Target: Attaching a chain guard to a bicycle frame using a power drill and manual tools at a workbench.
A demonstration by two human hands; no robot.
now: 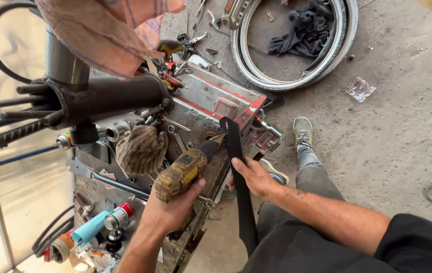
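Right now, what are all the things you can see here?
power drill: one, yellow and black, over the toolbox, tip at the strip's top end
flat strip: one, black, long, beside the toolbox
toolbox: one, grey metal with red trim, open, full of tools
glove: one, brown, on the toolbox
spray cans: at least two, lower left
bicycle tyre: one, pale, on the floor, dark rag inside
bicycle frame: one, dark, left, cloth draped above
left hand: grips the drill
right hand: holds the strip
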